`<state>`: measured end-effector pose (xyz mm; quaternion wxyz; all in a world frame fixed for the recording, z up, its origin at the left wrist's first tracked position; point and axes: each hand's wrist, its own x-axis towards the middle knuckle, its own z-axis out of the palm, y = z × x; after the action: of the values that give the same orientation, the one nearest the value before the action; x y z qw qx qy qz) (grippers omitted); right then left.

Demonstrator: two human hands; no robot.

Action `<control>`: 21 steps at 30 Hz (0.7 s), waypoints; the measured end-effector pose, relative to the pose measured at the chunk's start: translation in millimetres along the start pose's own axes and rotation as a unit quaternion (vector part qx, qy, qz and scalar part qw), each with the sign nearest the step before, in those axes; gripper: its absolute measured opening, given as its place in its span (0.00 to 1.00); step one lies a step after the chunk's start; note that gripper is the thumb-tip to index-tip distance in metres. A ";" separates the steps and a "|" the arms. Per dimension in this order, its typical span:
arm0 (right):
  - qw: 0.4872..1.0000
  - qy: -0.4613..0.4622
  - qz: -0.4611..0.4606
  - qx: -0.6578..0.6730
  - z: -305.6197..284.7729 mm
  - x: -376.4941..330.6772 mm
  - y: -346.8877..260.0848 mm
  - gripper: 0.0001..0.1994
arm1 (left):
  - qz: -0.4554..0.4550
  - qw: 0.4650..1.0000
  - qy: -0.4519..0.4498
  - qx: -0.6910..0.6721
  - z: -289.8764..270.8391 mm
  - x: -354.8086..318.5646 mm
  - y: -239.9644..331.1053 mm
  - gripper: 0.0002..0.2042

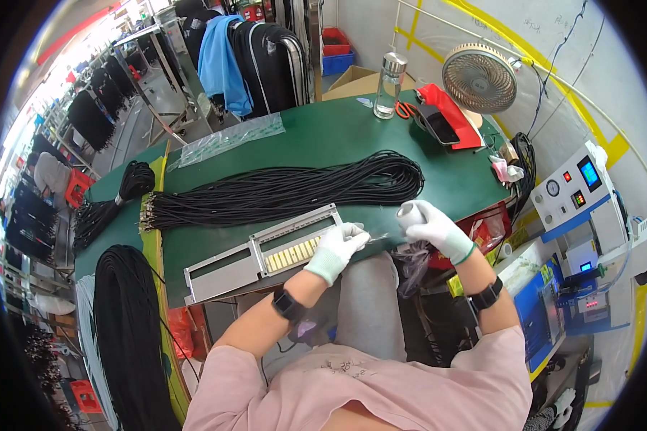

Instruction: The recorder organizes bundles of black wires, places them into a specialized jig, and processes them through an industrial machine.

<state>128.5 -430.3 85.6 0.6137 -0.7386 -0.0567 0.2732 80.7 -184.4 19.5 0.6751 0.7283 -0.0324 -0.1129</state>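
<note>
White gloves cover both of my hands. My left hand (339,250) is closed in a pinch just over the right end of a grey metal frame (226,281). A thin, see-through strip (378,237) runs from its fingertips toward the other hand. My right hand (440,233), closed too, grips a small white roll (410,215) at the table's near edge. Inside the frame's right-hand opening sits a row of several pale yellow pieces (292,254). The frame lies at a slant along the near edge of the green table (323,133).
A long bundle of black cables (287,188) lies behind the frame, with a smaller bundle (133,179) at left. Toward the back right stand a glass bottle (389,86), orange-handled scissors (405,109), a phone (438,125) and a fan (479,77). A machine (579,190) with displays is at right.
</note>
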 end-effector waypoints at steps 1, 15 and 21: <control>0.999 -0.023 -0.035 -0.006 -4.3 5.2 -2.5 0.32 | -0.040 0.994 0.012 -0.098 5.5 8.0 -7.0 0.10; 0.864 0.020 -0.170 -0.474 16.2 212.9 -55.4 0.28 | -0.174 0.798 0.131 -0.562 -0.3 97.2 -13.6 0.12; 0.889 -0.068 -0.102 -0.440 8.5 190.4 -55.8 0.28 | -0.074 0.808 0.122 -0.572 9.0 90.6 -25.5 0.09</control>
<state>299.2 -329.7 73.6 0.2448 -0.9028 -0.2879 0.2053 164.2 -209.1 -17.2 0.9576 0.2184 0.1740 -0.0709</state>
